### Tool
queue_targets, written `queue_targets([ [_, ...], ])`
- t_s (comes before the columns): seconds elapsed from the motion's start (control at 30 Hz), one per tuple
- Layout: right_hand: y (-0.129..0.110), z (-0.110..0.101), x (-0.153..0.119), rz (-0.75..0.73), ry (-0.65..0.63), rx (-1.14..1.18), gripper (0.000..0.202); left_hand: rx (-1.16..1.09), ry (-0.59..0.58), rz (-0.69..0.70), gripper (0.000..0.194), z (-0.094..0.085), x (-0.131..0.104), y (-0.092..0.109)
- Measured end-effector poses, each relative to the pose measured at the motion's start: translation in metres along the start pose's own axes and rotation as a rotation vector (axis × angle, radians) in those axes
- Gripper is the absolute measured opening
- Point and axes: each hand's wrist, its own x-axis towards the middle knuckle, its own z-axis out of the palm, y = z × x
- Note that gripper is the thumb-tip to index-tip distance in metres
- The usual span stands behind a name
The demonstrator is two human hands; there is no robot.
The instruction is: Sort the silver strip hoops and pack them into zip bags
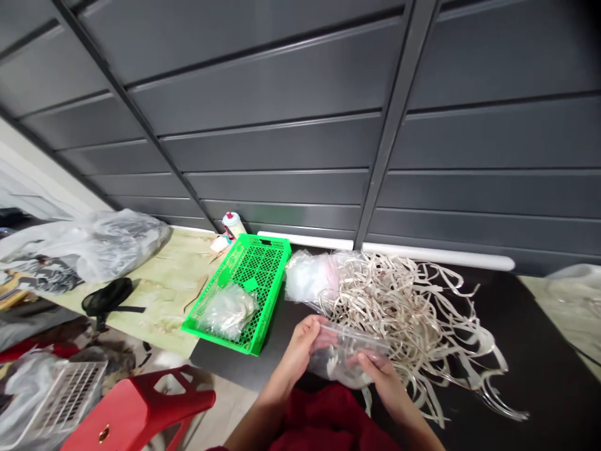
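Observation:
A clear plastic bag (345, 357) is stretched between my two hands, with something pale inside its lower part. My left hand (304, 343) pinches the bag's upper left corner. On the right side of the bag, my right hand (381, 374) grips it with the thumb on top. Just beyond and to the right lies a large tangled heap of cream straps (399, 307) on the dark table (530, 338). Behind the bag, a stack of clear plastic bags (307, 279) touches the heap. Left of my hands, a green basket (270, 307) holds filled clear bags (230, 311).
A bottle (233, 223) stands behind the basket. Further left are a black strapped item (107, 297) and a big plastic-wrapped bundle (119, 241). A red stool (141, 407) stands at the lower left. White tubes (436, 255) lie along the grey wall.

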Motion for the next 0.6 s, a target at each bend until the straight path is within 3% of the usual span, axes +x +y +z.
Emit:
queue_targets([
  [0.1,0.0,0.008,0.002,0.056,0.066,0.179,0.042,0.021,-0.17,-0.002,0.056,-0.012,-0.005,-0.007],
  [0.2,-0.004,0.015,0.002,0.12,0.036,0.28,0.042,0.146,-0.171,-0.077,0.042,-0.02,-0.008,-0.02],
  [0.27,-0.005,0.019,0.002,0.152,0.028,0.295,0.042,0.15,-0.082,-0.102,0.035,-0.023,-0.008,-0.028],
  [0.4,-0.001,0.021,0.0,0.189,0.123,0.266,0.051,0.05,0.171,-0.05,0.041,-0.045,0.003,-0.031],
  [0.5,0.003,0.018,-0.003,0.241,0.155,0.252,0.061,-0.01,0.435,0.032,0.038,-0.085,0.014,-0.014],
  [0.6,0.009,0.011,-0.006,0.288,0.171,0.245,0.062,-0.019,0.739,0.119,0.027,-0.141,0.024,0.012],
])
